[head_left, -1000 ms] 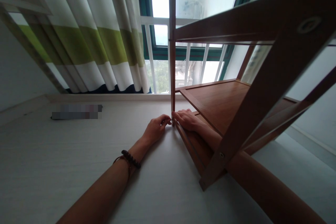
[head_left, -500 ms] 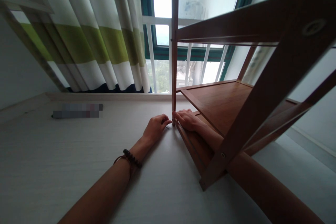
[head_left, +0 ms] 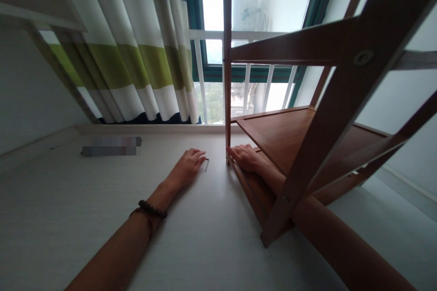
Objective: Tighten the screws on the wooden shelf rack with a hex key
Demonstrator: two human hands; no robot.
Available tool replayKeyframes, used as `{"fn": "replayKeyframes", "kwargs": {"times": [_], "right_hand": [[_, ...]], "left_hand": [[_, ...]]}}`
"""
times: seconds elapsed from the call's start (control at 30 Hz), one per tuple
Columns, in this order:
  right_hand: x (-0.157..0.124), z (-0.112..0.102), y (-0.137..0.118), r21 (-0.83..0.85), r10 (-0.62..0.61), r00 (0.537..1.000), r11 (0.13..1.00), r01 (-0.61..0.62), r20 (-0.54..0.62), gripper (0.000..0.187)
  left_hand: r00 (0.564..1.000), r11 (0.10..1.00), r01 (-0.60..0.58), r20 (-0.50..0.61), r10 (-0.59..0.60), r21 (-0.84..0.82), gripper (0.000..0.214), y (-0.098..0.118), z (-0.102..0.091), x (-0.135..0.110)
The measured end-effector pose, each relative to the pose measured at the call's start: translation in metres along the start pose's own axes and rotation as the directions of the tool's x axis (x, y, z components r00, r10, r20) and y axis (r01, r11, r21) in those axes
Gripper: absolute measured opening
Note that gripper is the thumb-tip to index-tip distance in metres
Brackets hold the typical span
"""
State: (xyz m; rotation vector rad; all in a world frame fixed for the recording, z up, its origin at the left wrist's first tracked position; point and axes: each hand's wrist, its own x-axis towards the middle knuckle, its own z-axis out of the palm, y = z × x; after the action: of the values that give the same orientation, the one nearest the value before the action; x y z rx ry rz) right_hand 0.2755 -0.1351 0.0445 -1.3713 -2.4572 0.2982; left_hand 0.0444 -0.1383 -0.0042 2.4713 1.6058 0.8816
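A small L-shaped hex key point(head_left: 206, 165) shows at the thumb tip of my left hand point(head_left: 187, 166), its long arm pointing down. The thumb and a lower finger seem closed on its short end, while the index finger is stretched out. This hand is above the pale floor, a short way left of the leg of a brown wooden shelf rack point(head_left: 228, 104). My right hand point(head_left: 246, 157) reaches through the rack under a shelf panel and grips the bottom of that leg where it meets the lower rail. Its fingertips are partly hidden.
The rack's near leg point(head_left: 283, 200) and shelf panel point(head_left: 278, 134) surround my right forearm. A blurred-out flat object point(head_left: 111, 146) lies on the floor at left. Behind are a striped curtain point(head_left: 136, 63), a white railing point(head_left: 247, 86) and a window.
My left hand has drawn back left from the rack leg, and the hex key has moved with it. My right hand keeps its place on the leg. The view has shifted slightly.
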Motion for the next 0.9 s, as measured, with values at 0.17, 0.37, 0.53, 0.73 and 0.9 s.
{"fn": "replayKeyframes", "kwargs": {"times": [0.17, 0.37, 0.53, 0.73, 0.9], "right_hand": [[0.002, 0.004, 0.002, 0.009, 0.007, 1.0, 1.0, -0.007, -0.003, 0.053], [0.003, 0.005, 0.004, 0.003, 0.013, 1.0, 1.0, -0.013, 0.003, 0.055], [0.002, 0.003, 0.002, 0.0, 0.01, 1.0, 1.0, -0.01, 0.002, 0.054], [0.002, 0.001, 0.0, -0.006, -0.007, 1.0, 1.0, 0.007, 0.012, 0.058], [0.002, 0.0, 0.0, -0.02, -0.015, 1.0, 1.0, 0.015, 0.008, 0.059]], "left_hand": [[0.998, 0.997, 0.042, 0.042, -0.045, 0.068, 0.042, 0.018, 0.0, 0.0], [0.993, 0.999, 0.02, 0.119, -0.024, 0.037, 0.02, 0.037, 0.009, 0.013], [0.996, 0.996, 0.0, 0.091, 0.008, -0.091, 0.013, 0.028, 0.016, 0.016], [0.993, 0.918, 0.103, 0.092, -0.073, -0.382, 0.02, 0.023, 0.019, 0.015], [0.981, 0.786, 0.177, 0.172, -0.092, -0.592, 0.045, 0.027, 0.014, 0.013]]}}
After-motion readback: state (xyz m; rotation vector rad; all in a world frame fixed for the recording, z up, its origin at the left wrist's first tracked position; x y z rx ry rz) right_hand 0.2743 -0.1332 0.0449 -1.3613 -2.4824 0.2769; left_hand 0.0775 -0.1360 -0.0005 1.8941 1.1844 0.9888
